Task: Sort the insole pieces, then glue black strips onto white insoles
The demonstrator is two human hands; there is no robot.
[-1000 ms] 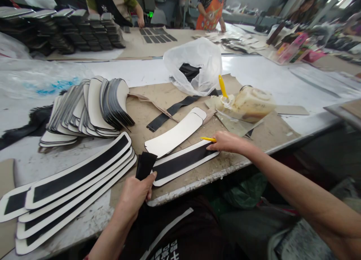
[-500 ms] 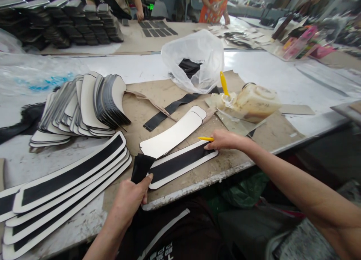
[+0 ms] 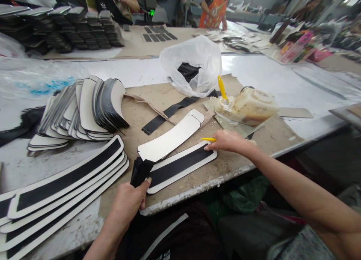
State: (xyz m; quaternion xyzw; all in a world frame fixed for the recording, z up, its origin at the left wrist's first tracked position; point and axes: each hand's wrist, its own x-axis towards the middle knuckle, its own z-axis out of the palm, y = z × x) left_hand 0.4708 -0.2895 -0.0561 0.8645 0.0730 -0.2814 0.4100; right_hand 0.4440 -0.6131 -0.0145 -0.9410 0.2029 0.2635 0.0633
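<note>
My left hand (image 3: pixel 128 201) is closed on a folded bunch of black fabric strips (image 3: pixel 141 171), beside the left end of a white curved panel (image 3: pixel 159 187). Along this panel runs a black strip (image 3: pixel 177 165). At the panel's right end my right hand (image 3: pixel 227 141) grips a slim yellow tool (image 3: pixel 208 139) with a pointed end; its other end is hidden under the palm. The fingertips of that hand touch the black strip. Just behind lie overlapping plain white panels (image 3: pixel 170 136).
Panels with black strips (image 3: pixel 70 177) fan out at left, before a pile of plain panels (image 3: pixel 84 108). A plastic bag (image 3: pixel 207 61), yellow brush (image 3: pixel 221 88) and tipped glue container (image 3: pixel 258 104) stand beyond. The table edge (image 3: pixel 203 188) is close. Two co-workers stand across.
My left hand has shifted slightly left and down with the black strips; my right hand stays at the panel's right end. A co-worker at back left has raised a hand off the table.
</note>
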